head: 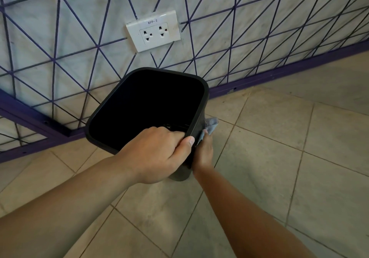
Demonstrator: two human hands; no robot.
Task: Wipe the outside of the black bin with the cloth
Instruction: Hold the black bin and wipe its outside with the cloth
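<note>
Held above the beige tiled floor (269, 158), close to the grey wall with purple lines (69, 48) and below the white double socket plate (153, 31): a black square plastic bin with rounded corners (199, 118). Tilted with the open mouth toward the camera, probably so that the outer side wall turns toward the wiping hand. Apparently lifted and not standing, though the bottom edge is partly hidden behind the hands.

Left hand (157, 154) clamped over the near rim, thumb on the outside near the corner, the other fingers curled over the edge into the inside. Seemingly a steadying grip, to stop the bin from turning away under the pressure of wiping.

Right hand (203, 154) placed against the outer right wall, just below the near right corner, closed around a small grey-blue cloth (211, 127). Cloth bunched, one end sticking out above the fingers and lying against the black wall. Fingers mostly hidden behind the bin and the cloth; pressed together on the fabric as far as can be seen.

Wiping of this right side judged in progress; other outer sides not visible, so no saying how clean. One risk: slipping of the rim from the left hand during a strong stroke.
</note>
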